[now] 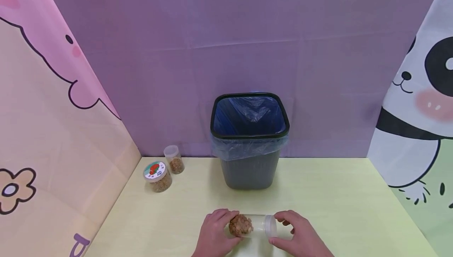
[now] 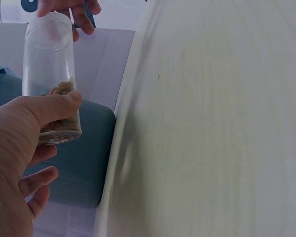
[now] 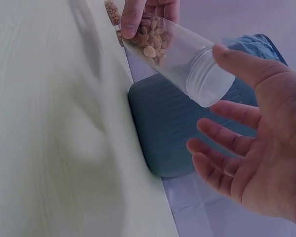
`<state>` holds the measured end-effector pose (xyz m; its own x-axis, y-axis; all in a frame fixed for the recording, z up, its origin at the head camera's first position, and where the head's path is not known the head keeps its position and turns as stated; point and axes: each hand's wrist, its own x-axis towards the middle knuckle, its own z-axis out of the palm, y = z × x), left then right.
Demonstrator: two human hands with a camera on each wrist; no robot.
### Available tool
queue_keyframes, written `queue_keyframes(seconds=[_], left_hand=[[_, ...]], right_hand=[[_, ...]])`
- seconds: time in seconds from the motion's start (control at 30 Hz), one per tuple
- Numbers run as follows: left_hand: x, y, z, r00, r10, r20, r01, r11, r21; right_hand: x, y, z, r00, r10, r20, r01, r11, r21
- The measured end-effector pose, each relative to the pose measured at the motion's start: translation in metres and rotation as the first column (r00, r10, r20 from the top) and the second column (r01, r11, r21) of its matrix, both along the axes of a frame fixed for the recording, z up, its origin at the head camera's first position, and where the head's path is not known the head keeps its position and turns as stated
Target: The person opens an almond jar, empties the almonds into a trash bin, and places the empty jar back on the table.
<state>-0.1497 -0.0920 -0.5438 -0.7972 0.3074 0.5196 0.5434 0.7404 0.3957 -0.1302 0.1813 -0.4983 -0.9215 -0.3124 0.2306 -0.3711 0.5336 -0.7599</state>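
A clear plastic jar point(image 1: 253, 225) lies on its side just above the yellow table, with brown pellets point(image 1: 240, 225) heaped at its left end. My left hand point(image 1: 216, 233) grips that pellet end, the thumb wrapped across the jar point(image 2: 49, 64). My right hand point(image 1: 301, 235) is at the lidded end point(image 1: 270, 225). In the right wrist view the right hand point(image 3: 256, 143) has spread, relaxed fingers clear of the lid point(image 3: 209, 81), with only the thumb close to it. The jar point(image 3: 182, 54) looks mostly empty toward the lid.
A grey waste bin point(image 1: 249, 170) lined with a blue bag stands behind the hands at the table's middle. Two small pellet jars point(image 1: 157, 176) point(image 1: 174, 159) sit at the back left. Printed fabric walls enclose the table point(image 1: 336, 194) on three sides.
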Motion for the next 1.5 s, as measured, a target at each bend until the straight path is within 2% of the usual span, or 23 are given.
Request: queue_keyframes(seconds=[0.1, 0.17, 0.27, 0.4, 0.5, 0.6, 0.7, 0.87, 1.1, 1.27, 1.37, 1.5], left_hand=[[0.001, -0.001, -0.002, 1.000, -0.004, -0.001, 0.004, 1.000, -0.007], [0.002, -0.002, -0.003, 1.000, -0.004, -0.006, 0.004, 1.000, -0.013], [0.002, -0.002, -0.002, 1.000, -0.006, -0.023, 0.006, 1.000, -0.012], [0.001, 0.000, 0.000, 1.000, 0.002, -0.027, -0.002, 1.000, -0.006], [0.001, 0.001, 0.001, 1.000, -0.001, -0.017, 0.001, 1.000, -0.003], [0.002, 0.002, -0.001, 1.000, -0.006, -0.022, 0.006, 1.000, 0.000], [0.000, 0.002, -0.002, 0.998, 0.002, -0.057, -0.002, 1.000, -0.001], [0.001, 0.002, -0.003, 0.993, 0.026, -0.111, -0.026, 1.000, -0.003], [0.003, 0.003, -0.001, 0.993, 0.033, -0.114, -0.033, 0.999, 0.004], [0.005, 0.004, 0.000, 0.996, 0.031, -0.085, -0.029, 0.999, 0.017], [0.005, 0.004, -0.001, 0.997, 0.030, -0.076, -0.029, 1.000, 0.010], [0.003, 0.004, -0.001, 0.997, 0.036, -0.065, -0.036, 0.999, 0.004]], right_hand=[[0.001, 0.001, -0.002, 0.999, 0.031, 0.014, -0.031, 0.999, -0.021], [0.002, 0.000, -0.004, 0.999, 0.021, 0.047, -0.020, 1.000, -0.024], [0.004, -0.004, -0.004, 0.997, -0.046, 0.069, 0.046, 0.999, -0.009], [0.004, -0.008, 0.000, 0.985, -0.165, 0.043, 0.161, 0.984, 0.079], [0.004, -0.008, 0.002, 0.980, -0.192, 0.045, 0.183, 0.971, 0.152], [0.003, -0.007, 0.002, 0.982, -0.174, 0.068, 0.159, 0.969, 0.189], [0.000, -0.006, 0.002, 0.985, -0.159, 0.073, 0.144, 0.974, 0.176], [0.000, -0.006, 0.000, 0.991, -0.116, 0.066, 0.111, 0.991, 0.080], [0.003, -0.001, -0.001, 0.993, -0.045, 0.107, 0.049, 0.998, -0.032], [0.002, 0.003, -0.005, 1.000, 0.007, -0.009, -0.007, 0.999, -0.049], [-0.001, 0.005, -0.006, 0.996, 0.034, -0.085, -0.038, 0.998, -0.048], [-0.006, 0.006, -0.005, 0.988, 0.065, -0.142, -0.072, 0.996, -0.046]])
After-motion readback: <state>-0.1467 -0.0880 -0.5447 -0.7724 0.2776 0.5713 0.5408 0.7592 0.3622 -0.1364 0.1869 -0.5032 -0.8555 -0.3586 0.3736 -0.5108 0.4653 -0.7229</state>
